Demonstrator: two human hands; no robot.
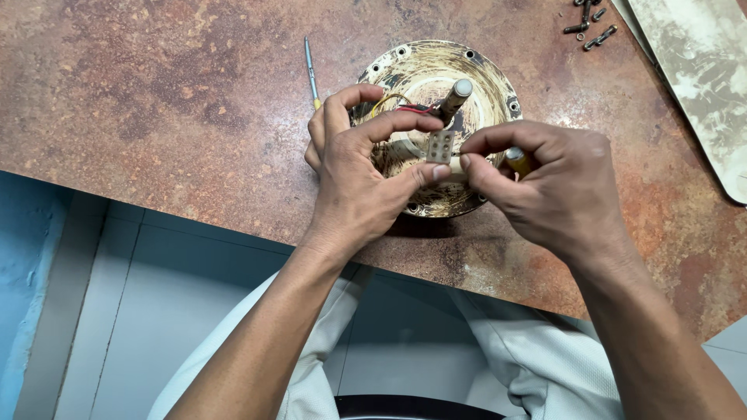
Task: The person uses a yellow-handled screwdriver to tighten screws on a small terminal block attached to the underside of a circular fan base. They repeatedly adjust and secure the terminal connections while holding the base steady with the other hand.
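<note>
A round, worn cream-and-brown fan motor housing (pixel 424 74) lies on the mottled brown counter (pixel 156 93), its shaft (pixel 457 95) sticking up. My left hand (pixel 354 167) grips the housing's near left side and pinches a small white terminal block (pixel 440 146) with red and yellow wires (pixel 408 107) running to it. My right hand (pixel 545 183) meets it from the right, thumb and forefinger on the block, with a yellow-handled tool (pixel 517 161) tucked in the palm.
A thin screwdriver with a yellow handle (pixel 311 74) lies on the counter left of the housing. Several dark screws (pixel 589 27) sit at the top right beside a pale fan blade (pixel 704 70). The counter edge runs across below my wrists.
</note>
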